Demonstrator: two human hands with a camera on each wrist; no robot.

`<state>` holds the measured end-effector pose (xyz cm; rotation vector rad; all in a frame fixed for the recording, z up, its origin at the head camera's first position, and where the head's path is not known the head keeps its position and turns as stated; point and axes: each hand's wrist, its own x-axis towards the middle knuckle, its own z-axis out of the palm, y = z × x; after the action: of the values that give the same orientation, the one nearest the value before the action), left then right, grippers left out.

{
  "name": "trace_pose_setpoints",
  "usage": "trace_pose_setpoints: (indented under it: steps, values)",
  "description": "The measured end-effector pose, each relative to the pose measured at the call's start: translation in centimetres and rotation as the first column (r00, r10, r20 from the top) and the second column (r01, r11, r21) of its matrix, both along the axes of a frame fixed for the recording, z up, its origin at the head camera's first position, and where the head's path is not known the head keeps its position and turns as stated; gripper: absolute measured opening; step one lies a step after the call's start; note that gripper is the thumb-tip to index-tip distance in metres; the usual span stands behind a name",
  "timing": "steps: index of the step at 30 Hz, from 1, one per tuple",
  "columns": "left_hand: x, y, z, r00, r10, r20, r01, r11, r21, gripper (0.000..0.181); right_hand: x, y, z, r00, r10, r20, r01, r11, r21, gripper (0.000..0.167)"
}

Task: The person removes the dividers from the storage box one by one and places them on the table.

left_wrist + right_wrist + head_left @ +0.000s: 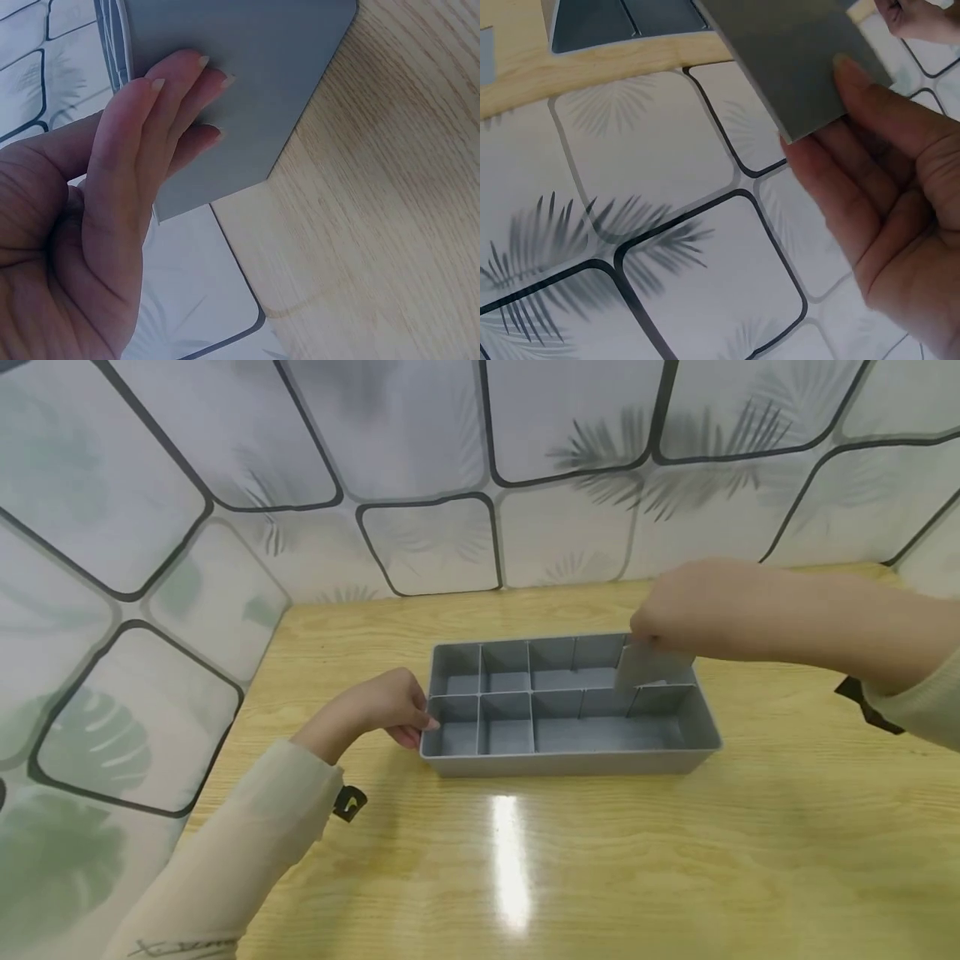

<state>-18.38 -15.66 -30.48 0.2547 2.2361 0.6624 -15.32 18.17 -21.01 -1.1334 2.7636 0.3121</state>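
A grey divided drawer organizer (pixel 570 765) lies lengthwise on the table, split into two rows by a long partition and into compartments by short dividers. At its left end my left hand (pixel 390 702) holds the end wall, the thumb over the rim. The left wrist view shows that hand's fingers (pixel 184 79) flat against the outer wall (pixel 277 75). My right hand (pixel 667 602) pinches a flat grey divider panel (pixel 795 60) between thumb and fingers. In the head view this panel (pixel 647 667) is tilted over the right part of the back row; its lower edge is partly hidden.
The organizer stands on a light wood-grain table (pixel 600 860), with a bright reflection in front of it. Behind and to the left rises a wall (pixel 427 547) covered in a leaf-and-stone pattern. Each sleeve has a black strap near the wrist.
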Motion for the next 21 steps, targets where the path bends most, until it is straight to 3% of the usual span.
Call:
trace_pose_setpoints:
  steps: [3, 7, 12, 17, 21]
  values:
    - [0.1, 0.0, -0.1, 1.0, -0.004, -0.005, 0.004, 1.0, 0.009, 0.015, -0.4, 0.6, 0.3, 0.988, -0.143, 0.055, 0.144, 0.99, -0.013, 0.03]
    - [0.2, 0.1, 0.1, 1.0, 0.001, -0.005, -0.001, 1.0, 0.006, 0.015, -0.9, 1.6, 1.1, 0.95, -0.279, 0.138, 0.281, 0.96, 0.003, 0.028]
    - [0.1, 0.0, 0.0, 1.0, -0.013, -0.014, 0.013, 1.0, 0.003, 0.017, -1.0, 2.9, 1.5, 0.877, -0.394, 0.275, 0.404, 0.914, 0.022, 0.017]
    - [0.0, 0.0, 0.0, 1.0, -0.014, -0.015, 0.014, 1.0, 0.003, 0.017, -1.4, 4.3, 1.5, 0.834, -0.461, 0.302, 0.473, 0.88, 0.037, 0.012]
    - [0.1, 0.0, 0.0, 1.0, -0.012, -0.012, 0.012, 1.0, 0.006, 0.017, -1.6, 6.1, 1.3, 0.779, -0.534, 0.33, 0.558, 0.829, 0.023, 0.02]
